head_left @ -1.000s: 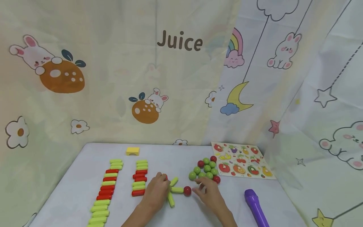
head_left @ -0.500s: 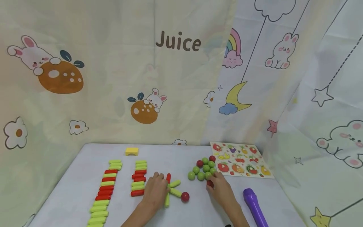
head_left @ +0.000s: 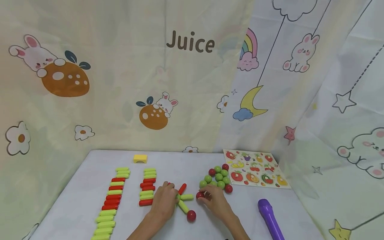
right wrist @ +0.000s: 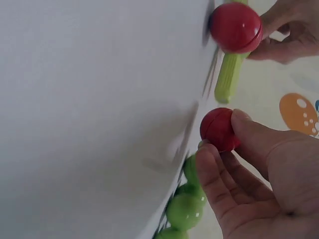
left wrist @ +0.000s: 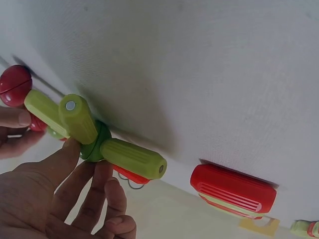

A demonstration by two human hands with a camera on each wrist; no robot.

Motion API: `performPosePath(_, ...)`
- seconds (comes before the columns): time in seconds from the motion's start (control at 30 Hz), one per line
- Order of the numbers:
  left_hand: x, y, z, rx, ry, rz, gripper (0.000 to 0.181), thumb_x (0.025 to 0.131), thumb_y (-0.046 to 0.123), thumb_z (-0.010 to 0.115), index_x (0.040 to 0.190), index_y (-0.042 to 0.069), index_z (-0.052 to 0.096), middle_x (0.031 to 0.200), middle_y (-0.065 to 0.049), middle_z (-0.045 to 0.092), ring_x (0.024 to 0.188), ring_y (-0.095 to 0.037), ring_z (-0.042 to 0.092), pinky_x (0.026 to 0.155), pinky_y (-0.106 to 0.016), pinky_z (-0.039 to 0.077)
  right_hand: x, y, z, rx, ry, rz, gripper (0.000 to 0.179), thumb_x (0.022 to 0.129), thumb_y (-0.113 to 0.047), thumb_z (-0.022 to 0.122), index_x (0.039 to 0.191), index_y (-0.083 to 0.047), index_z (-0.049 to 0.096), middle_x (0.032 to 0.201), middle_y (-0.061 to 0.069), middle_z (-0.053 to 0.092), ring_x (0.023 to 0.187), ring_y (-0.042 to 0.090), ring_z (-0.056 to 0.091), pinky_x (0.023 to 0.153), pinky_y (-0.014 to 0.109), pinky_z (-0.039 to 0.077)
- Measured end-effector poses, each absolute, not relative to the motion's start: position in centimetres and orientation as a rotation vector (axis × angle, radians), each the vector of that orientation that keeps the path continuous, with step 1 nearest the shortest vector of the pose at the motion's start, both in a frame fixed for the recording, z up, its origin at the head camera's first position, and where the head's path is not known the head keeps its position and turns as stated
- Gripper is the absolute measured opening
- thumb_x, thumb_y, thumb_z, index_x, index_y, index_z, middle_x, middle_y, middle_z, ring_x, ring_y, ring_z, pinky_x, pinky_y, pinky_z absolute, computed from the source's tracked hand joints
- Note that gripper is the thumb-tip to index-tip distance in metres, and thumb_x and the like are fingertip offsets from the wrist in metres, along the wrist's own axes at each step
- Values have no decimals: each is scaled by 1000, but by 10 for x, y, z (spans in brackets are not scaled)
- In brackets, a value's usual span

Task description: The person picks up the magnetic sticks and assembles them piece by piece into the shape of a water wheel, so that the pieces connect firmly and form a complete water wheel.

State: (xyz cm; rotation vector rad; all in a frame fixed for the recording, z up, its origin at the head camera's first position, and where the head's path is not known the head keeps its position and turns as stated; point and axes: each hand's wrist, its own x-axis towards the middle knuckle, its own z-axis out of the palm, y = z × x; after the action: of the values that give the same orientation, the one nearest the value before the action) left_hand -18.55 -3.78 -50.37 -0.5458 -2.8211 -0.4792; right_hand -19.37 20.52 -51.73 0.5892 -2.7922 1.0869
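My left hand (head_left: 164, 199) grips a green ball (left wrist: 97, 142) with ribbed sticks standing out from it like spokes. Among them are yellow-green sticks (left wrist: 133, 158) and a red stick (head_left: 182, 188); silver dots show in two stick ends in the left wrist view. A red ball (head_left: 191, 216) sits at the tip of one yellow-green stick (head_left: 183, 206). Between the thumb and fingers of my right hand (head_left: 217, 201) is a second red ball (right wrist: 219, 129), near the end of another yellow-green stick (head_left: 187, 197). My left fingers hide part of the hub in the head view.
Green balls (head_left: 219, 177) and a few red balls (head_left: 228, 188) cluster beyond my right hand. Two columns of sticks (head_left: 114, 197) lie at left, with a yellow arch block (head_left: 140, 158) behind. A fruit sticker sheet (head_left: 255, 169) and a purple microphone (head_left: 270, 218) are at right.
My right hand went to the ball cluster, picked up a red ball and brought it left toward the sticks. My left hand turned the spoked piece, swinging its attached red ball nearer to me.
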Motion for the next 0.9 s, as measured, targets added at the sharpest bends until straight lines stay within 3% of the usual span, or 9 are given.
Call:
performPosePath(0.43,-188,-34,-501,-513,-2842,-439,26,81,25,97,94,6,84,82,-3,67,78,-17,51,67,-32,50,-205,206,-514,488,-2807,961,30,90,-11,88,117,-8,77,106,0,74,89,12,65,79,27,60)
performPosePath(0.67,-184,-32,-505,-456,-2851,-344,23,85,25,93,89,5,83,77,-2,63,76,-17,49,63,-31,45,-226,207,-506,538,-2846,598,37,87,-8,90,122,-5,78,119,6,70,110,23,66,97,43,60)
performPosePath(0.9,-188,-34,-504,-468,-2845,-543,19,82,20,96,88,6,84,75,1,62,73,-15,47,62,-28,43,-231,205,-512,608,-2946,521,36,88,-6,89,123,-7,78,120,6,72,114,25,68,99,42,60)
